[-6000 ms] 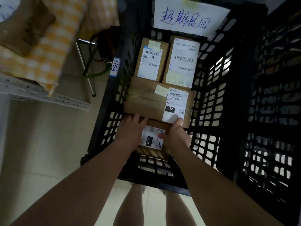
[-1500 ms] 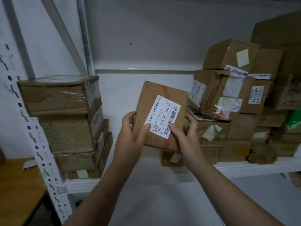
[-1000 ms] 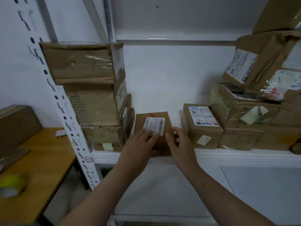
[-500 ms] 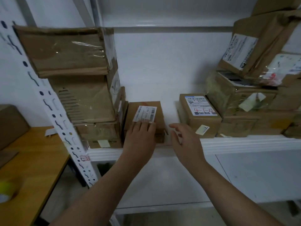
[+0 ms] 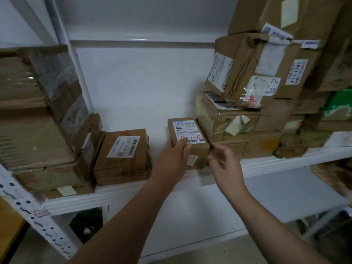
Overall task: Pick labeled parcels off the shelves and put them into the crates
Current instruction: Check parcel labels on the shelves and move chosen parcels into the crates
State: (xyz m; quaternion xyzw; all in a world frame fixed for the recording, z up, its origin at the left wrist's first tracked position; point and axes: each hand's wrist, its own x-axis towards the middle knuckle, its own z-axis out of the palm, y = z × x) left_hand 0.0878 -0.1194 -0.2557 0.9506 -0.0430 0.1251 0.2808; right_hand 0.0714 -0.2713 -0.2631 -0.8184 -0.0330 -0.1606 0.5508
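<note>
A small brown parcel [image 5: 187, 131] with a white label and red handwriting sits on the white shelf [image 5: 266, 163], against a taller stack. My left hand [image 5: 174, 156] grips its front left corner, thumb over the top edge. My right hand [image 5: 223, 163] hovers at the parcel's right front corner with fingers loosely bent; whether it touches is unclear. Another labeled parcel [image 5: 123, 149] with red tape lies to the left on a flat box. No crate is in view.
A tall pile of taped cartons [image 5: 34, 130] fills the shelf's left end behind a perforated white upright [image 5: 28, 212]. A high stack of labeled boxes [image 5: 257, 73] crowds the right. A lower shelf [image 5: 282, 195] and a wooden table corner [image 5: 8, 223] lie below.
My left hand left the red-taped parcel set down on the shelf and moved right onto the small parcel. My right hand has come up to that parcel's other side.
</note>
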